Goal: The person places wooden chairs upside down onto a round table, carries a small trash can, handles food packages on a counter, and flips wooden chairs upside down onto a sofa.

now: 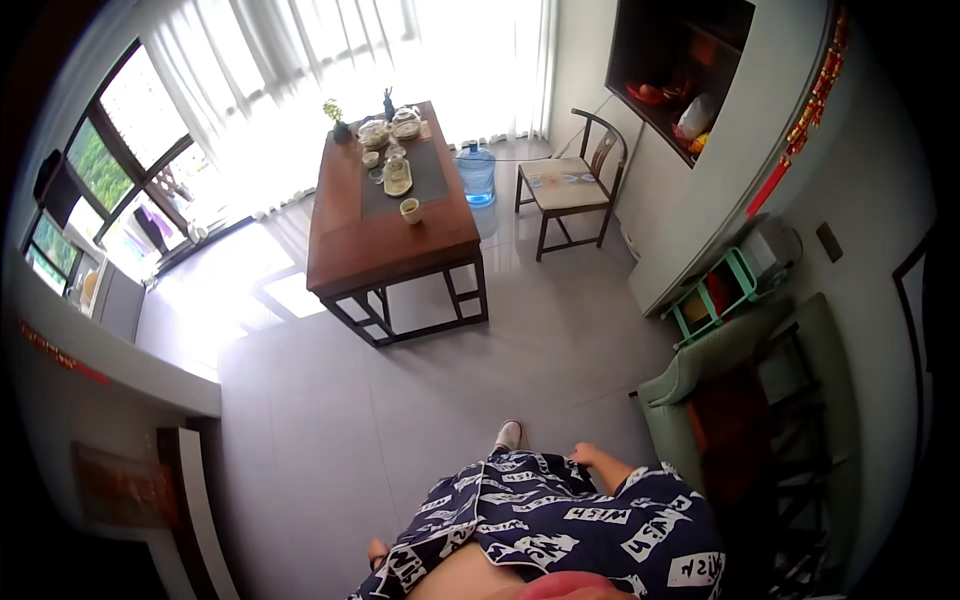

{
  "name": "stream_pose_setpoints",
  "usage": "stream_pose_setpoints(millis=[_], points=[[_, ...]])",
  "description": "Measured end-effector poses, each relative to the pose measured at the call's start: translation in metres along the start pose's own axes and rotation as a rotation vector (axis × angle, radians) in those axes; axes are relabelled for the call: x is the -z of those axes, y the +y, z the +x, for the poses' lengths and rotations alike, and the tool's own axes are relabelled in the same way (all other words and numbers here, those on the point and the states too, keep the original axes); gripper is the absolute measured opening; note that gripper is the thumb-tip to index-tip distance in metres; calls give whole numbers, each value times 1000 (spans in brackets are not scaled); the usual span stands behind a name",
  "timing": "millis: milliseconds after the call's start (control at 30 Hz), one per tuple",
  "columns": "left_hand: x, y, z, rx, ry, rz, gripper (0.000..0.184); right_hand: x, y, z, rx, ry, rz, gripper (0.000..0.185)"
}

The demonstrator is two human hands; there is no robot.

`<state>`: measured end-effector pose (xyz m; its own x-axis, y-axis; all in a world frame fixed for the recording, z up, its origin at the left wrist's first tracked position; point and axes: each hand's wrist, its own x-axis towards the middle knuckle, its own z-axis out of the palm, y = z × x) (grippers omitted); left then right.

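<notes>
My right hand (pixel 583 454) hangs at my side, beside the dark blue printed clothing (pixel 560 510). It is small in view, and how its fingers are set does not show clearly; I see nothing in it. Low on the left, my left hand (pixel 377 551) shows only in part past the edge of the same clothing. Its fingers are mostly hidden. Neither hand touches any furniture. Ahead, one light-coloured shoe (pixel 509 435) is on the grey tiled floor (pixel 390 400).
A wooden table (pixel 390 248) stands ahead, bearing a cup (pixel 410 210), a tray (pixel 397 178) and other tea ware. To its right are a blue water jug (pixel 476 178) and a chair (pixel 565 190). A green sofa (pixel 670 385) and green folding stool (pixel 740 270) line the right.
</notes>
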<state>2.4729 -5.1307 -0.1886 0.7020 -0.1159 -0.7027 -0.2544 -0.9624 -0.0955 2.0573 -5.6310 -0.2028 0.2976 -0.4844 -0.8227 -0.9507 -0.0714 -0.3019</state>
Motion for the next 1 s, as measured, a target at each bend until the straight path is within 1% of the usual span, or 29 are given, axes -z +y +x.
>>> stream_pose_setpoints(millis=[67, 133, 167, 200, 267, 300, 367, 400, 433, 467, 533, 567, 600, 667, 700, 733, 800, 900, 967, 1000], points=[[7, 12, -2, 140, -23, -125, 31, 41, -6, 45, 253, 119, -164, 32], [17, 31, -4, 200, -32, -209, 30, 80, -18, 75, 157, 256, 225, 21], [23, 41, -1, 209, -28, -253, 30, 104, -32, 80, 93, 316, 285, 14], [29, 53, 4, 214, -16, -306, 30, 126, -44, 82, 13, 317, 416, 23], [49, 91, 25, 214, 3, -492, 30, 171, -83, 64, 64, 340, 438, 18], [59, 114, 38, 235, 14, -669, 30, 184, -92, 61, 86, 353, 453, 16], [85, 167, 69, 324, 33, -1122, 30, 184, -83, 93, 112, 375, 386, 16], [101, 195, 85, 342, 45, -1288, 30, 180, -74, 106, 123, 389, 354, 17], [117, 221, 100, 329, 53, -1349, 30, 178, -69, 108, 64, 326, 429, 19], [134, 248, 116, 304, 40, -1343, 30, 177, -64, 110, 4, 264, 505, 22], [181, 301, 135, 243, -16, -1209, 30, 184, -61, 97, -73, 148, 405, 22], [196, 322, 147, 213, -45, -1140, 30, 184, -51, 98, -41, 138, 288, 23], [199, 339, 168, 209, -36, -1150, 31, 183, -39, 98, -12, 125, 172, 24], [213, 382, 208, 192, -15, -1162, 34, 194, -18, 103, -166, 26, 243, 25], [221, 400, 223, 54, -50, -928, 35, 200, -10, 104, -243, -23, 285, 26], [233, 421, 235, -82, -82, -690, 35, 213, -8, 98, -292, 33, 382, 25], [258, 473, 248, -355, -135, -214, 36, 262, -24, 66, -391, 157, 569, 23], [296, 574, 262, -741, -159, 493, 38, 291, -18, 84, -369, 512, 916, 20], [311, 649, 268, -400, -397, -237, 33, 303, -23, 92, -408, 631, 1055, 19], [320, 686, 268, -400, -363, -339, 32, 307, -31, 99, -425, 687, 1128, 19]])
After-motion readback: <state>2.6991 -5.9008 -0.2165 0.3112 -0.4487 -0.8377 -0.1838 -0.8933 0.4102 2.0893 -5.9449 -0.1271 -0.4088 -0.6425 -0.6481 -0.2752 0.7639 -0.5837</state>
